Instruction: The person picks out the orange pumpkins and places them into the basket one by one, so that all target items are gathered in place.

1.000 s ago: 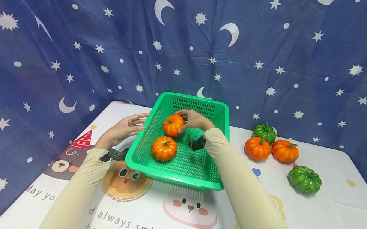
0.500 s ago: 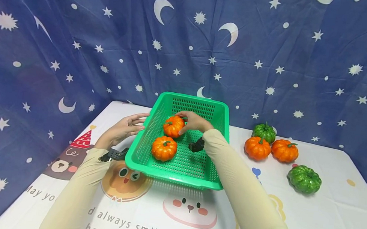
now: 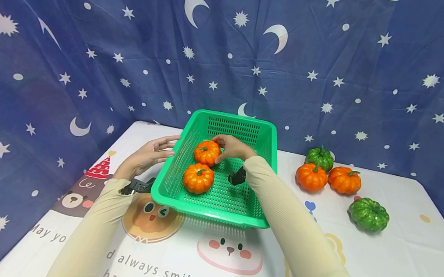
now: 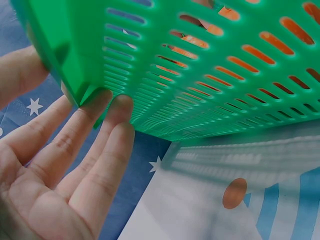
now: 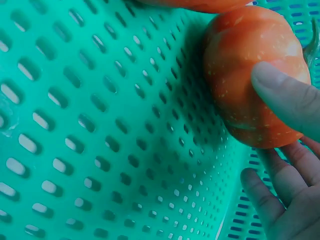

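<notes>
In the head view, a green plastic basket [image 3: 213,215] holds two orange pumpkins: a rear one [image 3: 206,154] and a front one [image 3: 198,179]. My right hand [image 3: 234,149] reaches inside and holds the rear pumpkin [image 5: 250,75] from its right side. The right wrist view has the thumb lying on its skin and the fingers round its other side, partly hidden. My left hand [image 3: 148,155] is at the basket's left side. Close up in the left wrist view, its extended fingers [image 4: 102,165] touch the outside of the basket near the rim.
To the right on the white printed tablecloth [image 3: 408,269] sit two orange pumpkins [image 3: 311,177] [image 3: 344,180], a green pumpkin [image 3: 320,158] behind them and another green pumpkin [image 3: 368,214] nearer. A blue star-and-moon curtain [image 3: 339,51] hangs behind the table.
The rear pumpkin has shifted slightly left in the basket, with my right hand still at it. My left hand has stayed at the basket's side.
</notes>
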Demonstrator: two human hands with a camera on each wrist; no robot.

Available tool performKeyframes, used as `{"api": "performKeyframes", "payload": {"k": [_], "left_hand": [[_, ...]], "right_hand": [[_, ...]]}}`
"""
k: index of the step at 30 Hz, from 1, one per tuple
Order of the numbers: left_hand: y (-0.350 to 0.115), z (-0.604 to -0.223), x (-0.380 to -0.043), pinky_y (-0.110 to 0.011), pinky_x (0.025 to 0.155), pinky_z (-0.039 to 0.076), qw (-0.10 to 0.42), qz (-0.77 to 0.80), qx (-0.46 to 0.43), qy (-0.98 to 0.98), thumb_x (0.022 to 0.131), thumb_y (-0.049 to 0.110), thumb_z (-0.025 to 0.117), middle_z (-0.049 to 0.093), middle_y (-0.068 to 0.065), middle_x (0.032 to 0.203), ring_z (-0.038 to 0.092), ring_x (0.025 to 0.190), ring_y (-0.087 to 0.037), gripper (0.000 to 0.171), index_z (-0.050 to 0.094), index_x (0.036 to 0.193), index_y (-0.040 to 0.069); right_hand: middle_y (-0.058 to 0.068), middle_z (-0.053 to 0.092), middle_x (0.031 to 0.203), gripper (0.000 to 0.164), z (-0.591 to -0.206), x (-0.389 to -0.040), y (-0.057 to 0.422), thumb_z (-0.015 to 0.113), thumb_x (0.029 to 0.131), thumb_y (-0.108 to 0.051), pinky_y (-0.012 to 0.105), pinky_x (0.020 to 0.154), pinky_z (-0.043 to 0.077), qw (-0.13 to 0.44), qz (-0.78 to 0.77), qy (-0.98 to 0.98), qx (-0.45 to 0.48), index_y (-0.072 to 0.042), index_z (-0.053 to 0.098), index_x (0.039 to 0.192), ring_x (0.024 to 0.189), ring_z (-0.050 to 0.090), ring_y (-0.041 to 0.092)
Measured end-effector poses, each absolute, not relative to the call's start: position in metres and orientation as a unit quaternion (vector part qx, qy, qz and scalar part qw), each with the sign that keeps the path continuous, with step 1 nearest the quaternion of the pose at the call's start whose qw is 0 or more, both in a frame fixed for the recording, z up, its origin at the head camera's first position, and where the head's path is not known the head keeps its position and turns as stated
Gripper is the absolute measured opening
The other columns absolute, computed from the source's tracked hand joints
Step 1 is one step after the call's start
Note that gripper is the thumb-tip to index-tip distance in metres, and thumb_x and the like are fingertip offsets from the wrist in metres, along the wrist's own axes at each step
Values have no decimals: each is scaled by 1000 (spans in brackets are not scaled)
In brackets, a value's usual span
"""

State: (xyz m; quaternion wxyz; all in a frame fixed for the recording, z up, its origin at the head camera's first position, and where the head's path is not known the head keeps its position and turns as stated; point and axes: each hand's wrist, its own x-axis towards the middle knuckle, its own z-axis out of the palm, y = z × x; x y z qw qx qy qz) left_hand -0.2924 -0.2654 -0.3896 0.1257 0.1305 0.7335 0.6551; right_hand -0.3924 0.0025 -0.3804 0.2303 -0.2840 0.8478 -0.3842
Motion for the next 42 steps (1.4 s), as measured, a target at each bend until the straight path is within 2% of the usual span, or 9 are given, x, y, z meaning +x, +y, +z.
{"api": "performKeyframes", "payload": {"k": [16,24,32,36,40,42], "left_hand": [[-266,-388,-293,-17,86,49,126,653,121,736,93,2,52,31,-23,148,54,105,1,62,24,149,6],[-266,-388,-292,-16,88,48,125,643,115,747,93,4,53,30,-21,149,52,108,0,62,25,149,8],[-266,-388,-292,-16,88,48,127,643,112,747,93,4,54,29,-21,150,52,108,1,63,25,149,7],[-266,-388,-292,-28,99,46,124,639,110,751,93,4,54,30,-19,151,53,111,-3,63,25,149,8],[-264,-389,-292,-46,110,34,123,639,110,751,93,5,54,30,-19,151,45,126,-19,62,26,149,9],[-263,-390,-292,-49,111,31,122,639,111,752,93,6,54,30,-20,151,41,131,-25,62,26,149,9]], "right_hand": [[18,44,143,76,-381,-393,2,76,72,4,38,106,41,225,-346,868,-275,-4,41,140,133,42,31],[15,39,147,78,-381,-394,3,74,75,2,39,106,41,237,-344,868,-269,-6,36,143,135,39,30],[16,36,149,76,-377,-394,7,72,76,5,40,107,40,246,-386,845,-276,-1,35,143,136,37,32],[18,33,150,75,-373,-393,10,69,77,8,41,109,37,252,-413,830,-277,1,33,143,138,34,33],[17,32,151,74,-371,-393,13,68,78,9,41,110,37,256,-423,824,-277,1,33,143,139,32,33],[17,32,151,74,-371,-395,14,68,78,8,40,109,37,255,-421,826,-275,1,33,143,139,32,34]]}}
